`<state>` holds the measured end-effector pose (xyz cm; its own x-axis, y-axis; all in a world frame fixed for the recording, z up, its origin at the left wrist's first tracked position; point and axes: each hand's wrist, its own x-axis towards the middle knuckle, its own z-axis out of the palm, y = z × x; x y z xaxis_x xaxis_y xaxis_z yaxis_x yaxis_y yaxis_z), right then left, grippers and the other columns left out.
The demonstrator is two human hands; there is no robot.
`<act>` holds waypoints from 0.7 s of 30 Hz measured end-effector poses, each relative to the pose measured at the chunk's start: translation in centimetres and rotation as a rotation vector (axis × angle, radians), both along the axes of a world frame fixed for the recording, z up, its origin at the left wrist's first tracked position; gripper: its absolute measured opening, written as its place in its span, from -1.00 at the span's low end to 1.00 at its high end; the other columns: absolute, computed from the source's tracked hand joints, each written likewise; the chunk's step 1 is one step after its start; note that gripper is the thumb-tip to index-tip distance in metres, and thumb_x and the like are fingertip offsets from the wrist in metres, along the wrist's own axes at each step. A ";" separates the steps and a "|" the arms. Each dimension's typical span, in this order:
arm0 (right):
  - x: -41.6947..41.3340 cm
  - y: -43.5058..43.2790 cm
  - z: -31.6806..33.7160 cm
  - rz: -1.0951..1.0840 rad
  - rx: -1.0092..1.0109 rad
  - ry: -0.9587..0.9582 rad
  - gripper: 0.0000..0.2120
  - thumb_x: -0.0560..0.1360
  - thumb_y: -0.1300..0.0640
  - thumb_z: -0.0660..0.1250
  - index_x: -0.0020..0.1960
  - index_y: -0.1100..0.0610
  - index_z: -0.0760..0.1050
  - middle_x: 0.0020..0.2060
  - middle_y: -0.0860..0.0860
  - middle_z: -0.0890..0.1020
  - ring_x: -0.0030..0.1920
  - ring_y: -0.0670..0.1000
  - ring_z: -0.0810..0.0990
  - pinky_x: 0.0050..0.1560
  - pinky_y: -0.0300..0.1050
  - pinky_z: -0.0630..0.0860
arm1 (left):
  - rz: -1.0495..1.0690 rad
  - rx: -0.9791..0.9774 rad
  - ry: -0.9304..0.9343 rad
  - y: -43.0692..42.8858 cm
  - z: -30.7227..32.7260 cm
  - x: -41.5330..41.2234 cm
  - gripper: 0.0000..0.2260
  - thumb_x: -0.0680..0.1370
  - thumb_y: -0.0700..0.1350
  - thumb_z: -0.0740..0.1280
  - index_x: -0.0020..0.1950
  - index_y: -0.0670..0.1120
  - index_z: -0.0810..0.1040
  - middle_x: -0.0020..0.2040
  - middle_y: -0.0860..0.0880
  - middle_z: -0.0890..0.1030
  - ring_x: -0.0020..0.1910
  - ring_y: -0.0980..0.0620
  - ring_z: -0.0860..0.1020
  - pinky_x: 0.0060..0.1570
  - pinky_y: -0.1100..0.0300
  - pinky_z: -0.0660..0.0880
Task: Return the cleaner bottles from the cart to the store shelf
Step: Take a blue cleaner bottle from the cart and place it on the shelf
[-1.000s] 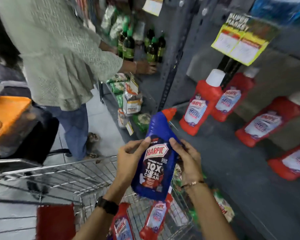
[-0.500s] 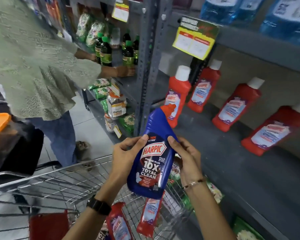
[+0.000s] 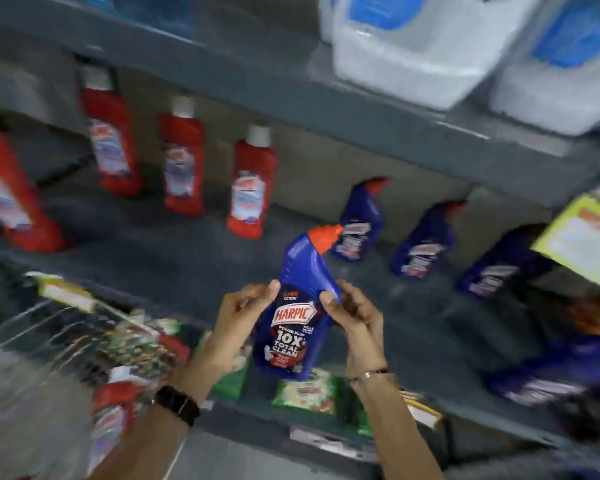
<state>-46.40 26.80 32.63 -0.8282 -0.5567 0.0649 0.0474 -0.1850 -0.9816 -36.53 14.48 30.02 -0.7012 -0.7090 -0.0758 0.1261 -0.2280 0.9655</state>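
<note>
Blue bottle (image 3: 293, 315) held upright before the shelf (image 3: 174, 261).
Left hand (image 3: 238, 315) and right hand (image 3: 355, 315) fingers clasp its sides; red bottles (image 3: 252, 188) and blue ones (image 3: 359, 226) stand behind.

Dim, even indoor light with no hard shadows; the recess under the grey metal shelf (image 3: 174, 258) lies in soft shade. Heavy motion blur smears the edges: red white-capped bottles (image 3: 184, 164), translucent white jugs (image 3: 413, 53) and yellow price tag (image 3: 582, 247) are streaked. Only the central blue plastic bottle with orange cap (image 3: 297, 306) is sharp, its printed label legible and a faint sheen on its shoulder; wide-angle distortion bends the shelf lines.
</note>
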 end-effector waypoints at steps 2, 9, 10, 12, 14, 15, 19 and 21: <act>-3.4 3.6 -0.1 -0.061 0.019 0.075 -0.72 0.37 0.34 0.38 -0.04 0.01 0.58 -0.22 -0.14 0.71 -0.17 -0.19 0.62 -0.16 -0.34 0.54 | -0.065 -0.062 0.039 2.8 -0.4 -4.4 -0.83 0.49 -0.12 0.30 -0.29 -0.05 0.61 -0.40 0.11 0.64 -0.35 0.27 0.56 -0.33 0.40 0.48; -11.4 12.5 -0.8 -0.130 0.211 0.375 -0.59 0.43 0.32 0.32 0.19 -0.04 0.41 0.13 -0.16 0.53 0.09 -0.33 0.52 0.04 -0.47 0.45 | -0.212 -0.249 0.048 10.7 -3.0 -14.8 -0.79 0.57 -0.21 0.21 0.14 -0.18 0.55 0.01 -0.07 0.55 -0.08 0.33 0.54 -0.10 0.53 0.43; -12.1 13.3 -1.1 -0.134 0.218 0.379 -0.58 0.44 0.33 0.31 0.20 -0.03 0.40 0.15 -0.14 0.52 0.11 -0.34 0.51 0.06 -0.47 0.44 | -0.222 -0.249 0.055 11.5 -3.2 -15.6 -0.79 0.57 -0.21 0.21 0.16 -0.17 0.54 0.02 -0.06 0.54 -0.05 0.29 0.54 -0.08 0.52 0.43; -13.1 14.8 -1.6 -0.149 0.208 0.378 -0.57 0.45 0.37 0.28 0.22 0.00 0.38 0.19 -0.11 0.49 0.14 -0.32 0.50 0.09 -0.46 0.44 | -0.239 -0.237 0.075 12.9 -3.4 -16.8 -0.79 0.56 -0.21 0.22 0.16 -0.14 0.54 0.00 -0.03 0.53 -0.04 0.24 0.55 -0.08 0.49 0.46; -13.9 15.9 -2.0 -0.149 0.193 0.369 -0.57 0.44 0.34 0.28 0.23 -0.02 0.39 0.23 -0.07 0.49 0.18 -0.25 0.50 0.11 -0.42 0.45 | -0.269 -0.225 0.101 13.7 -3.4 -17.6 -0.80 0.55 -0.22 0.23 0.15 -0.10 0.52 -0.03 0.01 0.51 -0.08 0.31 0.57 -0.12 0.49 0.48; -14.2 16.4 -2.3 -0.145 0.181 0.358 -0.57 0.43 0.30 0.29 0.23 -0.03 0.40 0.24 -0.03 0.50 0.20 -0.19 0.51 0.12 -0.38 0.47 | -0.282 -0.226 0.112 13.9 -3.5 -17.8 -0.80 0.55 -0.23 0.23 0.15 -0.10 0.51 -0.03 0.03 0.51 -0.09 0.36 0.57 -0.14 0.50 0.48; -14.6 17.1 -2.8 -0.132 0.152 0.340 -0.58 0.40 0.18 0.32 0.23 -0.07 0.44 0.19 -0.13 0.58 0.21 -0.12 0.52 0.12 -0.34 0.49 | -0.292 -0.204 0.130 14.2 -3.8 -17.8 -0.78 0.55 -0.20 0.25 0.17 -0.07 0.51 -0.02 0.05 0.52 -0.07 0.33 0.58 -0.14 0.47 0.50; -14.6 17.0 -2.8 -0.140 0.146 0.341 -0.58 0.39 0.18 0.31 0.22 -0.10 0.44 0.14 -0.22 0.61 0.19 -0.18 0.53 0.10 -0.38 0.49 | -0.293 -0.171 0.125 14.3 -3.6 -17.7 -0.78 0.54 -0.19 0.25 0.18 -0.04 0.50 -0.01 0.03 0.52 -0.05 0.23 0.59 -0.11 0.43 0.53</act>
